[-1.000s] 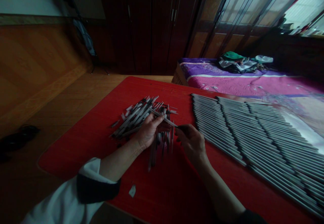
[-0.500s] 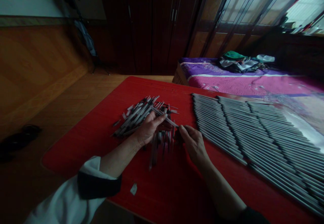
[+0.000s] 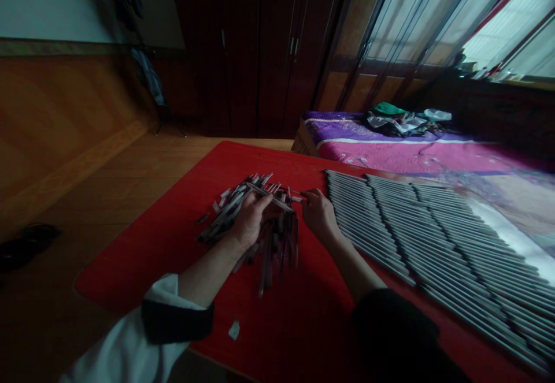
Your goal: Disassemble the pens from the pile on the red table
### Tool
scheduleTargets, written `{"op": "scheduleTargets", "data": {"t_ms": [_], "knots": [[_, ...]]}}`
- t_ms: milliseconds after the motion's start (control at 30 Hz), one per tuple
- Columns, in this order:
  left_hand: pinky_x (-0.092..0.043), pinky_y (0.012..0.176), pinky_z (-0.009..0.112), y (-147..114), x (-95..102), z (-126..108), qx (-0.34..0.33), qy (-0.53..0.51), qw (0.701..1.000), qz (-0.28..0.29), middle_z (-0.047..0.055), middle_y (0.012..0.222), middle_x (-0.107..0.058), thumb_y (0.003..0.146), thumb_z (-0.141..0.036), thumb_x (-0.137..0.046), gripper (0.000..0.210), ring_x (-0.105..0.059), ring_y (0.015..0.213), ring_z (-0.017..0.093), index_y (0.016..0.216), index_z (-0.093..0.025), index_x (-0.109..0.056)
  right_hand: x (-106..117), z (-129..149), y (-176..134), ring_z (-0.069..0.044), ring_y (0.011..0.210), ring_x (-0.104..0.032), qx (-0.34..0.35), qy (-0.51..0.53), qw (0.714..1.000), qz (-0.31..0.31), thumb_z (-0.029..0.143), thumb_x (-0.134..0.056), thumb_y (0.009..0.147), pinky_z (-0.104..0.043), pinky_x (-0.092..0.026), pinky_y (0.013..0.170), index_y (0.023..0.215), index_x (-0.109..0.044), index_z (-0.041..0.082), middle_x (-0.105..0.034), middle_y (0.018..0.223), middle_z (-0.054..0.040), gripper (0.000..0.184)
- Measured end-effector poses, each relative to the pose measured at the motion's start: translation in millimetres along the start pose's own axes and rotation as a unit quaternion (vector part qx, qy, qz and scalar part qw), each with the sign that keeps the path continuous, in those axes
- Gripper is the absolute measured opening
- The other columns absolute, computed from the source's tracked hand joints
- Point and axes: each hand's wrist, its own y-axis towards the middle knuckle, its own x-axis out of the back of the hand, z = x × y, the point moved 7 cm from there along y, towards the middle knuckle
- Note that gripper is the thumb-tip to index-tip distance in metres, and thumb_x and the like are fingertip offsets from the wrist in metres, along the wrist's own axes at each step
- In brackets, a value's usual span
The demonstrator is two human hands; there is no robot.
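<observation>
Across my left hand [image 3: 249,221] lies a thin grey stick [image 3: 281,203], gripped under the thumb and slanting down to the right. Below and around that hand spreads a loose pile of thin grey and dark sticks [image 3: 225,212]. My right hand [image 3: 319,215] is at the pile's right edge with its fingertips pinched together, beside a small pale piece. What it grips, if anything, is too small to make out. Its fingers are apart from the stick in my left hand.
On the right of the red table [image 3: 165,227], grey rods [image 3: 416,227] lie side by side in rows with dark ends. A small pale scrap [image 3: 234,330] lies near the front edge. Behind stands a bed [image 3: 381,155] with clothes [image 3: 399,120] on it.
My right hand has left the end of the stick and moved farther from me, to the pile's right edge. My left hand still holds the stick. The view has shifted slightly.
</observation>
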Motion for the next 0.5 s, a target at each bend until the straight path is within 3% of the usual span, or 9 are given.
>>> {"op": "scheduleTargets", "data": {"t_ms": [167,300,400,500], "knots": [[-0.048,0.05,0.023,-1,0.3,4,0.016,0.036,0.999,-0.001,0.0,0.07,-0.064,0.069,-0.029,-0.065,0.022,-0.061,0.057,0.013,0.085,-0.016,-0.056,-29,7,23,-0.022,0.086,-0.056,0.042,-0.165,0.98,0.101,0.02,-0.043,0.083,-0.027,-0.039,0.068,0.083,-0.067,0.014,-0.06,0.088,-0.0121,0.024],[-0.045,0.05,0.022,-1,-3.8,5,0.022,0.042,0.999,0.019,-0.001,0.063,-0.061,0.068,-0.029,-0.064,0.02,-0.055,0.05,0.01,0.08,-0.015,-0.057,-31,5,16,-0.02,0.081,-0.058,0.042,-0.192,0.974,0.113,0.017,-0.042,0.083,-0.026,-0.038,0.063,0.086,-0.065,0.015,-0.06,0.087,-0.0116,0.024],[-0.041,0.049,0.02,-4,-10.1,8,0.029,0.066,0.995,0.063,-0.002,0.062,-0.057,0.07,-0.031,-0.062,0.02,-0.051,0.048,0.008,0.082,-0.015,-0.058,-15,-3,2,-0.019,0.079,-0.059,0.007,-0.122,0.99,0.072,0.018,-0.043,0.082,-0.027,-0.04,0.066,0.087,-0.065,0.015,-0.062,0.086,-0.0103,0.022],[-0.034,0.045,0.019,-13,-20.5,10,0.037,0.142,0.981,0.127,-0.004,0.058,-0.052,0.076,-0.035,-0.057,0.021,-0.045,0.045,0.007,0.084,-0.015,-0.058,10,-22,-21,-0.018,0.07,-0.06,-0.083,0.105,0.991,0.02,0.026,-0.052,0.076,-0.029,-0.044,0.063,0.085,-0.063,0.015,-0.064,0.076,-0.0062,0.017]]}}
